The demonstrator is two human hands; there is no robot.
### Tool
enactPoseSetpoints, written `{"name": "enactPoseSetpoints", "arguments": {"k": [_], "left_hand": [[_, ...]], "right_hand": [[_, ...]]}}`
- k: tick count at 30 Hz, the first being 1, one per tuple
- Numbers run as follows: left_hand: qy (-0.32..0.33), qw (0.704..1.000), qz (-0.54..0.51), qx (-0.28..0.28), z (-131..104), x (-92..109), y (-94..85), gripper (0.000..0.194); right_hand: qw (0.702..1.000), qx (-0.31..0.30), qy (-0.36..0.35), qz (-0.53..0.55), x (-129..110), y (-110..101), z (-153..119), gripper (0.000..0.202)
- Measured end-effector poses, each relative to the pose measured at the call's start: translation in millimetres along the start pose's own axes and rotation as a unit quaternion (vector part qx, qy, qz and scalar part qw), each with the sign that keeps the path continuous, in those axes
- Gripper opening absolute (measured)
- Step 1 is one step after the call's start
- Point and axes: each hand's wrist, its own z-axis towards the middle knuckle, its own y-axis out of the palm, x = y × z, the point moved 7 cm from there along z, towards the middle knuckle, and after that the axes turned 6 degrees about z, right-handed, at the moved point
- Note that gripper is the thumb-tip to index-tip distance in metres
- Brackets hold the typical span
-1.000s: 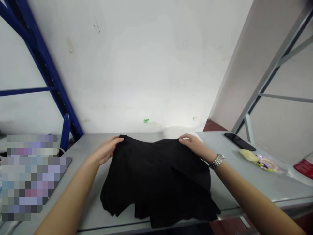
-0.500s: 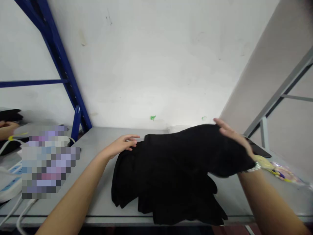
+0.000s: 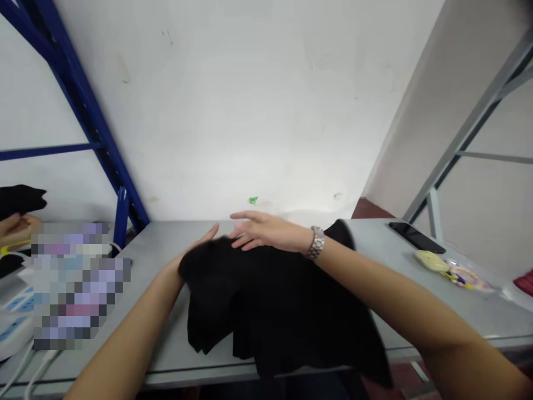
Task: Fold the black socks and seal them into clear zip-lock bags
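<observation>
A black cloth garment [image 3: 291,311] lies bunched across the front of the grey table, its lower edge hanging over the front. At the garment's upper left, my left hand [image 3: 192,251] is partly covered by a fold, with one finger stretched out past it. The rest of its fingers are hidden under the cloth. My right hand [image 3: 262,229] reaches across from the right, fingers spread, over the top edge of the garment. A silver watch or bracelet [image 3: 317,243] is on the right wrist. Behind that forearm a dark corner of cloth stands up, blurred.
The grey table [image 3: 387,278] backs onto a white wall. On its right lie a phone [image 3: 416,236], a pale yellow item [image 3: 431,260] and a colourful packet [image 3: 468,276]. Left are a white power strip [image 3: 19,328], cables and blue rack posts [image 3: 120,216]. Another person's hand [image 3: 19,228] holds black cloth.
My right hand has swung from the garment's right end leftward to near my left hand. The right part of the cloth has folded over, and the left hand is now partly under cloth.
</observation>
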Motion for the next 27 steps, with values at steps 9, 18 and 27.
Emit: {"name": "enactPoseSetpoints", "arguments": {"k": [9,18,27], "left_hand": [[-0.046,0.983,0.122,-0.131,-6,-17,5.7,0.064],[0.066,0.955,0.290,0.019,5,10,-6.2,0.045],[-0.056,0.873,0.471,0.110,14,-27,-39.2,0.058]], "right_hand": [[0.899,0.100,0.128,-0.406,87,-90,-76,0.064],[0.885,0.285,0.069,-0.360,88,-151,-89,0.013],[0.832,0.358,0.181,-0.383,135,-163,-108,0.036]]}}
